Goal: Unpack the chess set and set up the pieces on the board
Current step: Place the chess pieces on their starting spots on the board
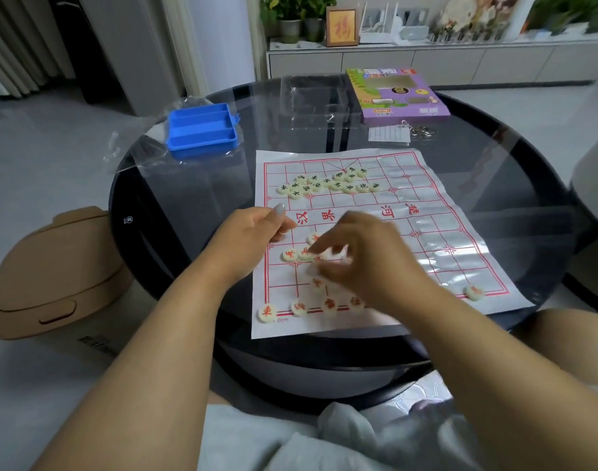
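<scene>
A white paper board (437, 239) with a red grid lies on the round dark glass table (189, 205). Several green-lettered pale discs (328, 183) cluster on its far half. Red-lettered discs sit along the near edge, one at the left corner (267, 311) and one far right (474, 291). More red discs (291, 254) lie loose near the middle left. My left hand (253, 232) rests curled on the board's left side; whether it holds a piece is hidden. My right hand (365, 256), blurred, has its fingertips pinched on a red disc over the loose pile.
A blue plastic tray (202, 129) on a clear plastic bag sits at the table's far left. A purple game box (398, 95), a clear insert, a paper slip and metal rings lie at the back. A tan lidded bin (56, 273) stands on the floor left.
</scene>
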Motion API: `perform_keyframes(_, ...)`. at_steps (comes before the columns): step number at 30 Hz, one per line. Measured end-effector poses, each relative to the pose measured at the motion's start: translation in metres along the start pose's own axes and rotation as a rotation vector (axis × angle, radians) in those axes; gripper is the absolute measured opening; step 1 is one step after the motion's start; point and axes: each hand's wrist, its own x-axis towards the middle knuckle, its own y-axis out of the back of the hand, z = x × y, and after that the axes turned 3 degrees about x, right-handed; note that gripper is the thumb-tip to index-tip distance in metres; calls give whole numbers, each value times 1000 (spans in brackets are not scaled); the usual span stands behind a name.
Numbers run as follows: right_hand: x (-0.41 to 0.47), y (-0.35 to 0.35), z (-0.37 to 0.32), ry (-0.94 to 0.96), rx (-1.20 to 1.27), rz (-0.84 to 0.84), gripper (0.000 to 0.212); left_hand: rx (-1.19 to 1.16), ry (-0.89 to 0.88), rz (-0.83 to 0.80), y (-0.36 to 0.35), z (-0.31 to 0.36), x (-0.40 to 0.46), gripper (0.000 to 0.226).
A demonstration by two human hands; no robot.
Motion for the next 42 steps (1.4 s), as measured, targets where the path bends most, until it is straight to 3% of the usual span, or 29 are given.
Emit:
perform_keyframes(4, 13, 36, 50, -249, -27, 138, 27, 8, -12, 13, -4, 1, 1, 38)
perform_keyframes(9, 17, 40, 78, -379, -99, 10, 35, 20, -18, 30, -8, 2, 2, 37)
perform_keyframes(17, 18, 38, 85, -278, -170, -55, 18, 9, -11, 61, -11, 8, -2, 37)
perform_keyframes(24, -9, 88, 102, -190, -94, -92, 12, 39, -29, 99, -19, 11, -3, 39)
perform_keyframes(33, -44, 115, 129, -286, -137, -289, 13, 52, -27, 121, -23, 13, 0, 42)
perform_keyframes(42, -60, 116, 141, -322, -156, -366, 17, 38, -13, 142, -26, 16, -1, 43)
